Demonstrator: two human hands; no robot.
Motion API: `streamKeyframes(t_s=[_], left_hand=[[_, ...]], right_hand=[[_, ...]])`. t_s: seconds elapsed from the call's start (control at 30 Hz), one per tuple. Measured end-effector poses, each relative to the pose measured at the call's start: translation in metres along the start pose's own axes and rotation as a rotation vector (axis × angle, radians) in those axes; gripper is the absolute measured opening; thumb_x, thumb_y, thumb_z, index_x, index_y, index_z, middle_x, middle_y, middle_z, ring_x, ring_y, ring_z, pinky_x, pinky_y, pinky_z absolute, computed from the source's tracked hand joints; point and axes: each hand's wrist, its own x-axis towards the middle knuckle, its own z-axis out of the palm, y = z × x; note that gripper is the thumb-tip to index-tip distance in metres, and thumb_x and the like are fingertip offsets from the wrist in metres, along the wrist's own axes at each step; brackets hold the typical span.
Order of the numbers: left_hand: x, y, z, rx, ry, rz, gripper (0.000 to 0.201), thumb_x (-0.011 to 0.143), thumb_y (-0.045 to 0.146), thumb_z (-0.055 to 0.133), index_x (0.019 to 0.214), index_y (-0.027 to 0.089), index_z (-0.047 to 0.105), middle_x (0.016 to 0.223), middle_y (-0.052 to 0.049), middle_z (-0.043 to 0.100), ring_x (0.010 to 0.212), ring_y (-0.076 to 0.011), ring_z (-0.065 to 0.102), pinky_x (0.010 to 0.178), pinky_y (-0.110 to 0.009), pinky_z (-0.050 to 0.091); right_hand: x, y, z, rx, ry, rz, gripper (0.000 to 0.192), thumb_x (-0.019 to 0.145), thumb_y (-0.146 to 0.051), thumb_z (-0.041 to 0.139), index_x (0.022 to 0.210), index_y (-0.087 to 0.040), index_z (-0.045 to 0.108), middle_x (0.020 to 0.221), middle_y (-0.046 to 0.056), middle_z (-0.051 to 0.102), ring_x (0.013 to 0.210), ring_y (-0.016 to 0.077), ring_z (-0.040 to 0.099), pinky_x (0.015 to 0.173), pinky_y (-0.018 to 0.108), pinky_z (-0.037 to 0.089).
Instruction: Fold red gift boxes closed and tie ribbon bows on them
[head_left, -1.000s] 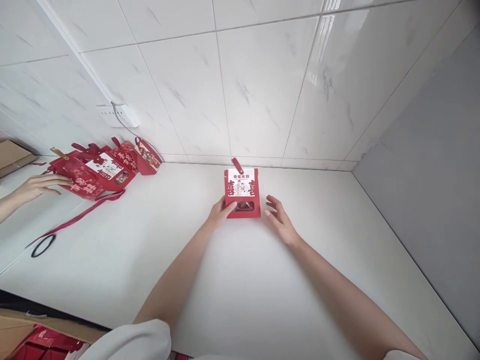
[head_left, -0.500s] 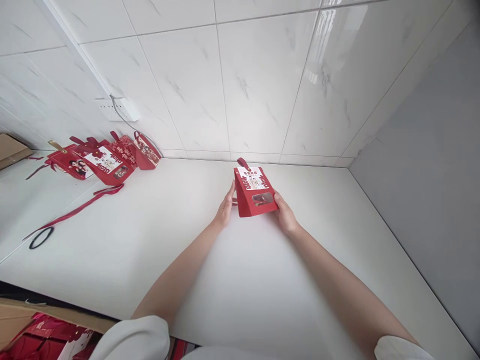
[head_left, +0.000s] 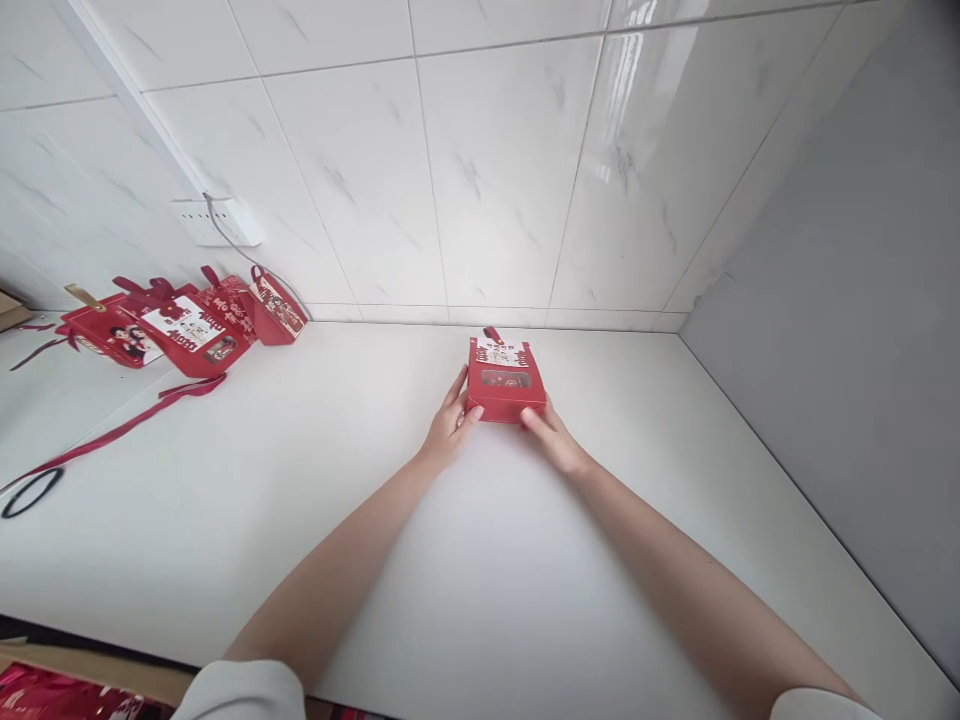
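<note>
Between my two hands is a red gift box [head_left: 506, 390] with a ribbon loop on top, a white printed label and a small clear window. It is tilted back, so its bottom face shows toward me. My left hand [head_left: 450, 425] grips its left side, thumb at the lower left corner. On the other side my right hand [head_left: 551, 430] holds the lower right corner, thumb over the bottom edge. The fingers behind the box are hidden.
On the white counter [head_left: 337, 450], several red gift boxes [head_left: 199, 335] stand at the left by the wall. Nearby lie a red ribbon [head_left: 142, 425] and a black ring [head_left: 31, 493]. A power socket [head_left: 217, 222] with a cable is on the wall. A carton [head_left: 161, 682] holds red items at the lower left.
The gift box has turned from an angled side view to face me and tipped back, showing its bottom. My left thumb has come round onto its front corner. The view has shifted slightly right.
</note>
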Motion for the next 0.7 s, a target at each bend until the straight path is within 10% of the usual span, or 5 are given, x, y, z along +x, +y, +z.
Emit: streamKeyframes(t_s=[0.13,0.37,0.53,0.7], left_hand=[[0.002,-0.006,-0.003,-0.083,-0.038,-0.041,0.049,0.096,0.049,0.04,0.137,0.025,0.051,0.147,-0.007,0.046,0.13,-0.0258,0.048,0.101,-0.038,0.047],[0.001,-0.007,-0.011,-0.297,-0.191,0.109,0.081,0.074,0.063,0.065,0.145,0.031,0.041,0.162,-0.004,0.012,0.147,-0.0367,0.017,0.109,-0.046,0.04],[-0.002,-0.006,-0.008,-0.591,-0.168,-0.09,0.072,0.09,0.071,0.018,0.147,0.031,0.035,0.157,-0.005,0.03,0.143,-0.0326,0.028,0.112,-0.052,0.033],[0.001,-0.005,-0.007,-0.488,-0.083,-0.148,0.056,0.095,0.051,0.041,0.146,0.029,0.037,0.151,-0.005,0.041,0.14,-0.0287,0.035,0.114,-0.047,0.033]], right_hand=[[-0.002,0.006,0.001,-0.097,0.054,-0.023,0.067,0.079,-0.055,0.068,0.138,-0.031,0.047,0.158,0.002,0.024,0.145,0.0263,0.024,0.116,0.045,0.032],[-0.006,-0.003,-0.003,0.084,-0.03,0.016,0.06,0.091,-0.058,0.047,0.145,-0.033,0.039,0.148,0.003,0.045,0.138,0.0261,0.039,0.115,0.047,0.032],[-0.008,-0.007,-0.002,0.139,-0.037,-0.046,0.062,0.093,-0.055,0.046,0.149,-0.035,0.029,0.153,-0.001,0.038,0.143,0.0238,0.031,0.118,0.043,0.028],[-0.003,0.0,-0.003,0.127,-0.095,0.014,0.063,0.089,-0.049,0.056,0.147,-0.039,0.033,0.154,-0.004,0.036,0.143,0.025,0.032,0.115,0.045,0.034]])
